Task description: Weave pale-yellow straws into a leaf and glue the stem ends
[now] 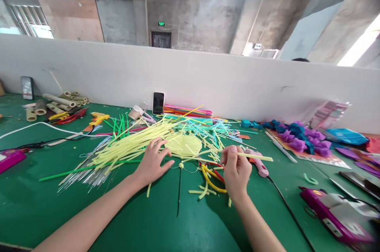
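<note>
My left hand (153, 163) rests with its fingers spread at the edge of a pile of pale yellow pipe cleaners (127, 147). Beside its fingertips lies a flat, fan-like piece made of yellow pipe cleaners (181, 145), partly covered by loose strands. Below that piece, a small yellow knob (181, 165) tops a thin dark stem (179, 192), with fine wire loops at its sides. My right hand (236, 168) pinches a yellow pipe cleaner (258, 157) between thumb and fingers. Yellow-and-red-handled pliers (212, 180) and short yellow cut pieces (203, 192) lie between my hands.
A pink glue gun (261, 167) with a black cord lies to the right, near a magenta power strip (332, 214). Purple and teal flowers (299, 139) sit farther right. At left are a yellow glue gun (99, 118) and bamboo tubes (63, 103). A phone (158, 103) leans on the partition.
</note>
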Available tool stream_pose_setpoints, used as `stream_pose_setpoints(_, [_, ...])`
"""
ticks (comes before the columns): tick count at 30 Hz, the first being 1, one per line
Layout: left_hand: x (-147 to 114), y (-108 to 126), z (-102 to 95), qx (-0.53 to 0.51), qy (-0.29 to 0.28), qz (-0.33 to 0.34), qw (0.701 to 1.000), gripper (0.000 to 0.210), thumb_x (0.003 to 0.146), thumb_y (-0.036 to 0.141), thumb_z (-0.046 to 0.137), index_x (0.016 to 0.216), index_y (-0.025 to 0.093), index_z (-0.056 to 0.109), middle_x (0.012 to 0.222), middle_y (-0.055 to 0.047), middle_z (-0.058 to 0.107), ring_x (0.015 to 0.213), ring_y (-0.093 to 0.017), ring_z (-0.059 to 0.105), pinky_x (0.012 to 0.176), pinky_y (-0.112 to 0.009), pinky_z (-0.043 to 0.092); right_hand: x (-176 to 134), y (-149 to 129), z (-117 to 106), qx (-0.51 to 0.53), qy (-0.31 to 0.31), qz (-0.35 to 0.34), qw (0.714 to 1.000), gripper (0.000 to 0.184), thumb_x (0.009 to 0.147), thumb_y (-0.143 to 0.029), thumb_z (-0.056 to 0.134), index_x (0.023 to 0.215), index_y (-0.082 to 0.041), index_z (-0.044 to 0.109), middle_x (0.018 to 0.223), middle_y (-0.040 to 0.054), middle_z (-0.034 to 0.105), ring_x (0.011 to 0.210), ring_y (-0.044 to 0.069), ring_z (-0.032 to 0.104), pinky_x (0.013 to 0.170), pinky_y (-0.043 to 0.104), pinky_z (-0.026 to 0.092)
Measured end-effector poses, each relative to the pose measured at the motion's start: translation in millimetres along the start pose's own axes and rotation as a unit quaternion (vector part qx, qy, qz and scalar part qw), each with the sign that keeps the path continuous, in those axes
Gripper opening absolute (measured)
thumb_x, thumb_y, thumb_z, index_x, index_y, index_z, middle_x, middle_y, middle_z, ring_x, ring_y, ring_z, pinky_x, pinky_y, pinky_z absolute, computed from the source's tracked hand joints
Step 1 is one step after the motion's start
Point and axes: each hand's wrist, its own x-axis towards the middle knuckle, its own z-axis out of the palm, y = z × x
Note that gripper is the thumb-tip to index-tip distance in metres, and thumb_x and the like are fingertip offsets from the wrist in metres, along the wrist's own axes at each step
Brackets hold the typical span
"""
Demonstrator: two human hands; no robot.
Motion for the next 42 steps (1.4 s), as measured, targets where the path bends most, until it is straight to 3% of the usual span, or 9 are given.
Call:
stream_pose_setpoints(2, [-2, 9, -1.4, -0.015, -0.029, 0.048, 0.998, 0.016, 0.091, 0.04, 0.06, 0.095, 0.025, 0.066, 0.138, -0.008, 0.051, 0.137, -0.033, 0.033, 0.11, -0.056, 0.031, -1, 1, -2, -0.02, 0.019, -0.02, 0.999, 0.048, 0.1, -0.05, 0.037, 0.064, -0.021, 0.051, 0.057, -0.0027, 0.047, 0.051, 0.012, 0.043, 0.053, 0.028, 0.033])
stream_pose_setpoints(5, [-2, 17, -1.6, -0.029, -0.053, 0.088, 0.994, 0.012, 0.095, 0.029, 0.055, 0.091, 0.024, 0.065, 0.13, -0.007, 0.057, 0.131, -0.029, 0.04, 0.109, -0.051, 0.033, 1, 2, -5, -0.038, 0.045, -0.037, 0.998, 0.051, 0.101, -0.048, 0.032, 0.06, -0.022, 0.046, 0.058, -0.0015, 0.045, 0.054, 0.013, 0.042, 0.056, 0.029, 0.032])
stream_pose_setpoints(11, [2, 10, -5.7, -0.061, -0.044, 0.058, 0.995, 0.016, 0.098, 0.022, 0.046, 0.093, 0.02, 0.061, 0.097, -0.006, 0.063, 0.095, -0.022, 0.057, 0.088, -0.038, 0.047, 3, 4, -6, -0.049, 0.05, -0.032, 0.997, 0.053, 0.101, -0.049, 0.031, 0.058, -0.022, 0.045, 0.055, -0.0017, 0.044, 0.053, 0.014, 0.041, 0.056, 0.03, 0.031])
stream_pose_setpoints(19, [0, 16, -9.3, -0.105, -0.069, 0.083, 0.989, 0.015, 0.097, 0.026, 0.051, 0.092, 0.022, 0.064, 0.096, -0.004, 0.064, 0.092, -0.018, 0.061, 0.083, -0.03, 0.048, -6, 6, 6, 0.0, -0.055, 0.058, 0.997, 0.053, 0.098, -0.057, 0.037, 0.061, -0.021, 0.052, 0.045, -0.0049, 0.042, 0.042, 0.011, 0.042, 0.047, 0.025, 0.034])
stream_pose_setpoints(23, [1, 17, -9.6, -0.102, -0.09, 0.107, 0.985, 0.018, 0.097, 0.031, 0.054, 0.089, 0.022, 0.068, 0.092, -0.002, 0.065, 0.091, -0.017, 0.06, 0.082, -0.029, 0.048, -4, 6, 8, 0.041, -0.057, 0.12, 0.99, 0.055, 0.094, -0.062, 0.041, 0.059, -0.021, 0.05, 0.04, -0.0064, 0.039, 0.036, 0.01, 0.039, 0.04, 0.024, 0.032])
stream_pose_setpoints(28, [3, 6, -5.3, -0.056, -0.059, 0.064, 0.995, 0.022, 0.097, 0.031, 0.052, 0.089, 0.023, 0.071, 0.095, -0.005, 0.065, 0.096, -0.022, 0.057, 0.098, -0.043, 0.042, 5, 8, 5, 0.089, 0.007, 0.169, 0.982, 0.054, 0.09, -0.066, 0.046, 0.057, -0.023, 0.042, 0.04, -0.0084, 0.034, 0.035, 0.009, 0.035, 0.035, 0.022, 0.028])
stream_pose_setpoints(31, [3, 0, -1.0, -0.034, -0.05, 0.025, 0.998, 0.019, 0.095, 0.028, 0.054, 0.091, 0.023, 0.073, 0.095, -0.005, 0.064, 0.094, -0.023, 0.059, 0.1, -0.045, 0.042, 9, 11, 3, 0.111, 0.025, 0.187, 0.976, 0.053, 0.088, -0.065, 0.05, 0.056, -0.023, 0.041, 0.04, -0.0096, 0.031, 0.034, 0.008, 0.031, 0.034, 0.022, 0.026])
stream_pose_setpoints(37, [0, 4, 2.1, 0.007, -0.038, -0.038, 0.999, 0.025, 0.094, 0.032, 0.053, 0.097, 0.025, 0.077, 0.098, -0.008, 0.061, 0.092, -0.023, 0.061, 0.082, -0.037, 0.051, 10, 10, 3, 0.131, 0.021, 0.192, 0.972, 0.054, 0.087, -0.065, 0.052, 0.055, -0.023, 0.04, 0.04, -0.0097, 0.031, 0.034, 0.007, 0.029, 0.034, 0.021, 0.024])
stream_pose_setpoints(42, [-5, 13, 1.9, 0.05, -0.038, -0.075, 0.995, 0.032, 0.095, 0.04, 0.051, 0.113, 0.027, 0.073, 0.09, -0.005, 0.055, 0.073, -0.018, 0.061, 0.061, -0.028, 0.049, 7, 7, 6, 0.129, -0.019, 0.179, 0.975, 0.053, 0.089, -0.065, 0.05, 0.057, -0.022, 0.044, 0.039, -0.0093, 0.033, 0.034, 0.008, 0.033, 0.035, 0.021, 0.027])
